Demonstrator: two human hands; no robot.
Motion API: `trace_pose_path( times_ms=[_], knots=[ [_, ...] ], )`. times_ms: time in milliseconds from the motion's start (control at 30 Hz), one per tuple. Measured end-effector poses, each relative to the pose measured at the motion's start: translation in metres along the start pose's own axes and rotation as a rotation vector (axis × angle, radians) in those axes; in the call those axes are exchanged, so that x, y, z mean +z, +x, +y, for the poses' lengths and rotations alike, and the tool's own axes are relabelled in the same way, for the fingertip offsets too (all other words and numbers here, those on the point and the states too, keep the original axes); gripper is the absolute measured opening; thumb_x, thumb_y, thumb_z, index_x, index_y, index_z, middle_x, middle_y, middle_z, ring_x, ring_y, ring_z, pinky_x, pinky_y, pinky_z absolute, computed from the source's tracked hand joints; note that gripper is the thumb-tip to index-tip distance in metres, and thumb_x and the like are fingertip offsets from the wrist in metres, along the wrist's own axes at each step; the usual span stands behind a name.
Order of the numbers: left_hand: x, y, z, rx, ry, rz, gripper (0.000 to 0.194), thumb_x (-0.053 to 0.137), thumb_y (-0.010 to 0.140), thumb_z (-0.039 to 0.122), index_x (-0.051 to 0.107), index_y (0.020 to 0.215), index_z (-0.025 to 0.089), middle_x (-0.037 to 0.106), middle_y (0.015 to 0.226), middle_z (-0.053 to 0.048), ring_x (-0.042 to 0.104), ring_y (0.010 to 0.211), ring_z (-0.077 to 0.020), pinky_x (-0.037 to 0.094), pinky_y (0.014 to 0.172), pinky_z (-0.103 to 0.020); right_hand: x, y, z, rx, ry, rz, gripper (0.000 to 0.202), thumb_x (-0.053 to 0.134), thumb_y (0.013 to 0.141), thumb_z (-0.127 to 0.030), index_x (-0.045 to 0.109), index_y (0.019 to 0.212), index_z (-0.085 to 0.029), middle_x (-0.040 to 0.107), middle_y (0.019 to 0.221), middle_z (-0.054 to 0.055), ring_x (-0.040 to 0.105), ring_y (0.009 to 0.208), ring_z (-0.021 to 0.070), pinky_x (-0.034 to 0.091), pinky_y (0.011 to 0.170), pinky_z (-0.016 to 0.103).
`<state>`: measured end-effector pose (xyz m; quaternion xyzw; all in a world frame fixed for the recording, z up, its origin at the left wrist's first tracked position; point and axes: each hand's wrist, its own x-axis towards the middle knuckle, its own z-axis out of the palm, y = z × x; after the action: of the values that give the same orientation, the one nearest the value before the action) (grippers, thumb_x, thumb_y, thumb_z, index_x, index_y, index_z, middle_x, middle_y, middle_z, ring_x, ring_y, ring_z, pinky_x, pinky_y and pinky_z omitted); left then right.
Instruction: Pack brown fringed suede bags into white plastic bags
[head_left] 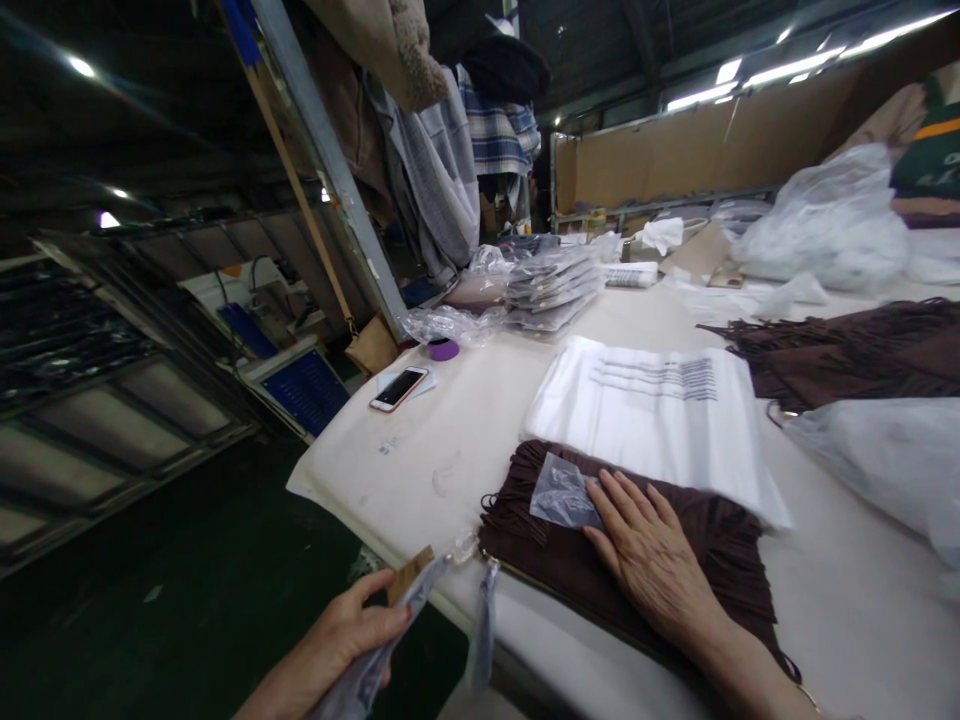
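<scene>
Brown fringed bag (pixel 559 570), long axis left to right, zipper edge (pixel 536 580) nearest, under flat, open right hand (pixel 651 560)

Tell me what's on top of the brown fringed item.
A small piece of clear plastic and the right hand lie on the brown fringed item. The hand covers one end of the plastic; what is under its palm cannot be seen.
</scene>
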<state>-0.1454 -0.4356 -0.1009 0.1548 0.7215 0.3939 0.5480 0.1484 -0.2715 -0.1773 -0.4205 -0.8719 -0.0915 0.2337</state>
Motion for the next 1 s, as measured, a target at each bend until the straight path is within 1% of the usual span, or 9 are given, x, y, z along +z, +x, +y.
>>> trace_pose_path(
  times_ms=[200, 333, 433, 533, 633, 733, 833, 900, 1000],
  knots=[
    [0.048, -0.032, 0.032, 0.060, -0.060, -0.177, 0.083, 0.078, 0.054, 0.048, 0.041, 0.124, 0.023, 0.066, 0.066, -0.001, 0.055, 0.043, -0.0132, 0.039, 0.043, -0.023, 0.000, 0.000, -0.001, 0.006, -0.011, -0.036, 0.045, 0.043, 0.090, -0.036, 0.052, 0.128, -0.014, 0.049, 0.136, 0.014, 0.044, 0.125, 0.0290, 0.031, 0.103, 0.049],
    [0.120, -0.017, 0.014, 0.181, -0.109, -0.264, 0.040, 0.072, 0.058, 0.036, 0.057, 0.090, 0.017, 0.059, 0.061, 0.001, 0.056, 0.053, -0.0124, 0.044, 0.053, -0.024, -0.008, 0.005, 0.005, 0.056, 0.065, -0.210, 0.051, 0.036, 0.092, -0.045, 0.047, 0.133, -0.017, 0.041, 0.141, 0.012, 0.038, 0.130, 0.0270, 0.030, 0.105, 0.050],
    [0.170, 0.009, -0.007, 0.203, -0.023, -0.303, 0.049, 0.063, 0.054, 0.027, 0.054, 0.099, 0.012, 0.059, 0.068, -0.002, 0.060, 0.059, -0.0159, 0.043, 0.053, -0.025, -0.021, 0.012, 0.014, 0.058, 0.198, -0.446, 0.066, 0.032, 0.089, -0.059, 0.038, 0.139, -0.017, 0.031, 0.146, 0.013, 0.027, 0.135, 0.0280, 0.027, 0.107, 0.053],
    [0.196, 0.026, -0.013, 0.248, -0.003, -0.310, 0.055, 0.052, 0.059, 0.021, 0.050, 0.113, 0.011, 0.058, 0.072, -0.001, 0.059, 0.060, -0.0138, 0.044, 0.056, -0.024, -0.028, 0.016, 0.021, -0.013, 0.278, -0.581, 0.103, 0.052, 0.064, -0.077, 0.030, 0.142, -0.014, 0.023, 0.147, 0.020, 0.019, 0.137, 0.0344, 0.022, 0.107, 0.058],
    [0.188, 0.026, -0.005, 0.260, 0.089, -0.402, 0.058, 0.042, 0.066, 0.017, 0.048, 0.123, 0.013, 0.059, 0.070, -0.001, 0.058, 0.059, -0.0140, 0.046, 0.056, -0.025, -0.021, 0.010, 0.022, -0.058, 0.219, -0.552, 0.123, 0.067, 0.044, -0.075, 0.027, 0.143, -0.015, 0.019, 0.148, 0.022, 0.015, 0.137, 0.0389, 0.019, 0.106, 0.061],
    [0.146, 0.019, -0.001, 0.373, 0.295, -0.393, 0.054, 0.042, 0.075, 0.022, 0.048, 0.128, 0.020, 0.063, 0.078, -0.004, 0.060, 0.061, -0.0175, 0.049, 0.057, -0.029, -0.008, 0.001, 0.019, -0.061, 0.128, -0.435, 0.103, 0.066, 0.059, -0.064, 0.028, 0.143, -0.019, 0.023, 0.149, 0.019, 0.018, 0.137, 0.0364, 0.020, 0.105, 0.060],
    [0.092, 0.024, -0.011, 0.785, 0.673, 0.027, 0.043, 0.040, 0.082, 0.027, 0.052, 0.122, 0.020, 0.062, 0.095, -0.009, 0.062, 0.080, -0.0221, 0.051, 0.077, -0.038, 0.000, -0.006, 0.019, -0.088, 0.083, -0.338, 0.092, 0.062, 0.067, -0.060, 0.028, 0.144, -0.022, 0.027, 0.148, 0.017, 0.022, 0.136, 0.0346, 0.023, 0.105, 0.058],
    [0.066, 0.035, -0.021, 0.863, 0.875, 0.282, 0.034, 0.043, 0.081, 0.024, 0.054, 0.112, 0.017, 0.059, 0.100, -0.012, 0.061, 0.089, -0.0239, 0.051, 0.080, -0.039, 0.002, -0.008, 0.019, -0.109, 0.066, -0.297, 0.092, 0.059, 0.067, -0.064, 0.029, 0.143, -0.022, 0.027, 0.148, 0.016, 0.023, 0.136, 0.0342, 0.024, 0.104, 0.058],
    [0.054, 0.052, -0.029, 0.909, 1.134, 0.347, 0.017, 0.037, 0.086, 0.017, 0.053, 0.084, 0.018, 0.057, 0.085, -0.007, 0.062, 0.076, -0.0179, 0.051, 0.069, -0.030, 0.001, -0.008, 0.019, -0.111, 0.041, -0.264, 0.090, 0.055, 0.070, -0.066, 0.029, 0.143, -0.020, 0.027, 0.148, 0.016, 0.024, 0.136, 0.0327, 0.025, 0.104, 0.056]
  ],
)
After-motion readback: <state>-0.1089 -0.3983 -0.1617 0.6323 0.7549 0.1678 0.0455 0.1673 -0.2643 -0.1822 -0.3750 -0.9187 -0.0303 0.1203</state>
